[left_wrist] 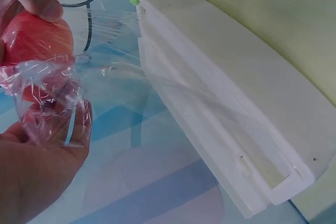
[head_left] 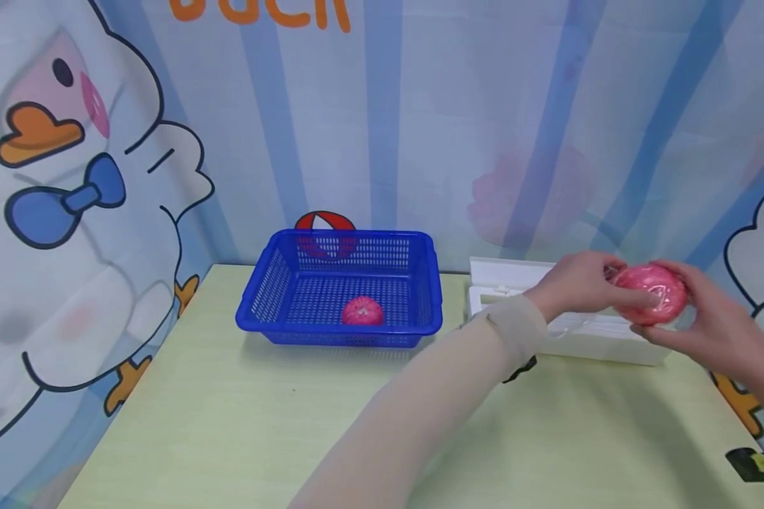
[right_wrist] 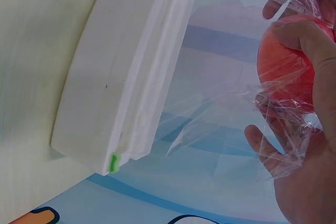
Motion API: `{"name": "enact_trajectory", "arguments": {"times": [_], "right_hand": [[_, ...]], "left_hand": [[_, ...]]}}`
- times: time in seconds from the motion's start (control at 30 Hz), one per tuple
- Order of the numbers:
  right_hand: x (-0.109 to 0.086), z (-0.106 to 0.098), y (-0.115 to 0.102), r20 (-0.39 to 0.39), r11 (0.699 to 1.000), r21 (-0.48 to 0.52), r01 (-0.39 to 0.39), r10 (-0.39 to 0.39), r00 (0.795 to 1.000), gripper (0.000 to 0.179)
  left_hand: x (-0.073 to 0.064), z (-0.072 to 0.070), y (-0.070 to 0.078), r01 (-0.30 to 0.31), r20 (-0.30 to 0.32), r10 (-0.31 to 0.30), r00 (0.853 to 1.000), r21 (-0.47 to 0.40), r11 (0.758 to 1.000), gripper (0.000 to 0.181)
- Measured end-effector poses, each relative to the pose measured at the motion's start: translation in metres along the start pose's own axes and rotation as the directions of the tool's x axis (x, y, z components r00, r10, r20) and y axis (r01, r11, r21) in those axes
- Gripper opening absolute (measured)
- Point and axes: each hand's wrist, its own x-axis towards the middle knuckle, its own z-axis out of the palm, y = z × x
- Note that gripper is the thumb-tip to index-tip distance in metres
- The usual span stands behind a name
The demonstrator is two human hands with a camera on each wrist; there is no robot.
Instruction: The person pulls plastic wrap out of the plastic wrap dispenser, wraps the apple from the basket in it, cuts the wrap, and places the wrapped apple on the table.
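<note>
A round pink-red ball [head_left: 651, 293], its exact kind not clear, is held in the air between both hands at the right. Clear cling film [left_wrist: 50, 106] covers part of it and bunches up in folds. My left hand [head_left: 576, 283] grips its left side, thumb across the front. From the right, my right hand [head_left: 716, 318] holds it with curled fingers and thumb. A thin stretch of film trails from the ball toward the white cling film dispenser [right_wrist: 100, 72], whose lid stands raised behind the hands.
On the pale table [head_left: 229, 424], a blue plastic basket [head_left: 339, 338] stands left of the dispenser with a similar pink ball [head_left: 363, 311] inside. A printed cartoon curtain [head_left: 382, 127] closes off the back and sides. A green tab [right_wrist: 114, 163] marks the dispenser's right end.
</note>
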Motion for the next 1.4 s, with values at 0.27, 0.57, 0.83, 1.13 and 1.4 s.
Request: {"name": "enact_trajectory", "arguments": {"times": [0.27, 0.57, 0.83, 1.13, 1.4], "right_hand": [[0.006, -0.007, -0.006, -0.024, 1.0, -0.018, 0.021, -0.022, 0.999, 0.102], [0.01, -0.015, -0.011, -0.036, 0.998, -0.043, 0.038, -0.04, 0.999, 0.103], [0.012, -0.021, -0.016, -0.051, 0.999, -0.034, 0.039, -0.04, 0.998, 0.109], [0.017, -0.032, -0.021, -0.073, 0.998, -0.053, 0.041, -0.045, 0.996, 0.11], [0.02, -0.038, -0.023, -0.161, 0.995, -0.005, 0.102, -0.101, 0.982, 0.111]], "left_hand": [[0.001, -0.009, 0.006, -0.018, -0.004, 0.018, 1.0, 0.025, 1.0, 0.044], [0.001, -0.018, 0.013, -0.03, -0.003, 0.03, 1.0, 0.061, 0.998, 0.045], [-0.004, -0.027, 0.02, -0.036, -0.018, 0.037, 0.999, 0.055, 0.998, 0.047], [-0.004, -0.035, 0.028, -0.039, -0.036, 0.041, 0.998, 0.045, 0.998, 0.045], [-0.007, -0.042, 0.038, -0.045, -0.067, 0.047, 0.997, 0.031, 0.999, 0.045]]}}
